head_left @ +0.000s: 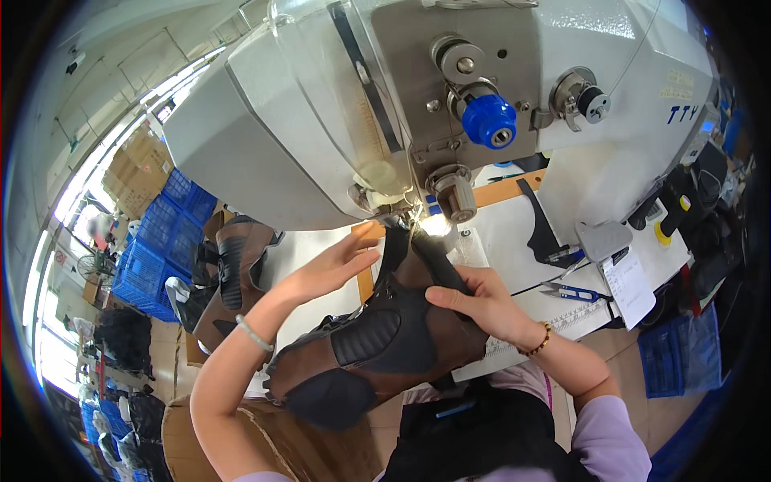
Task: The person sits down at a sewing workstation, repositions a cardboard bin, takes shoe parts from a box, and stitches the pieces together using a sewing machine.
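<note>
A brown and black boot upper point(385, 337) with ribbed black panels lies in front of me, tilted. Its top edge reaches under the lit needle area of a large grey sewing machine point(281, 104). My right hand point(482, 301) grips the upper's right side, thumb on top and fingers hidden behind the leather. At the other side, my left hand point(341, 261) has its fingers stretched out beside the needle area, close to the upper's edge. Whether those fingertips touch the leather I cannot tell. The needle tip is lost in glare.
More brown boot uppers point(241, 257) are piled at the left. Blue thread snips point(574, 291), a paper sheet point(629, 285) and a black cut piece point(542, 229) lie on the white table at right. Blue crates point(165, 241) stand far left; an open cardboard box point(265, 442) is below.
</note>
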`<state>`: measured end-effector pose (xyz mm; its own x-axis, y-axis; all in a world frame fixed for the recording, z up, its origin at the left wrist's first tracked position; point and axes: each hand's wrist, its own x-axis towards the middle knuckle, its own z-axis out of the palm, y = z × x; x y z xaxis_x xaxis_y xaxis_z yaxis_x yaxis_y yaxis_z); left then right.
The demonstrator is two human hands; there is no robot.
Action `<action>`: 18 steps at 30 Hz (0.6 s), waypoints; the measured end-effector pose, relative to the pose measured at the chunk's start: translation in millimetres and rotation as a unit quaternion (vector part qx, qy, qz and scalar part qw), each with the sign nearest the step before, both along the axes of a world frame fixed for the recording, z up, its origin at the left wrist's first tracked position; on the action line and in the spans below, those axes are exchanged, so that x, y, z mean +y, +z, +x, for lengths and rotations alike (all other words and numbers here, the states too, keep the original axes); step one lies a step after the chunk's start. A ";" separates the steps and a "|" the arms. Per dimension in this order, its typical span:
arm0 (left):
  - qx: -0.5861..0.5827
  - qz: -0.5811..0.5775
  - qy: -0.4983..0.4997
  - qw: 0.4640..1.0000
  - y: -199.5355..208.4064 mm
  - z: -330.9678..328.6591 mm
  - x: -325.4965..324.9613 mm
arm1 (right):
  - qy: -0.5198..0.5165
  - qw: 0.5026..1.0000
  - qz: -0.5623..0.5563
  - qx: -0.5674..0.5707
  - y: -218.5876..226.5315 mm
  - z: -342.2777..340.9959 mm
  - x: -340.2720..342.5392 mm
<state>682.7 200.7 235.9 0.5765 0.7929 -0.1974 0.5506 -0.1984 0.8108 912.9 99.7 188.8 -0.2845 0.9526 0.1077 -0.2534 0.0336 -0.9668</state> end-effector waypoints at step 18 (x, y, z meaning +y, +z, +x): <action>-0.106 -0.163 0.016 0.981 21.6 34.6 -3.8 | -0.034 0.996 -0.018 0.080 -3.3 -8.1 -8.4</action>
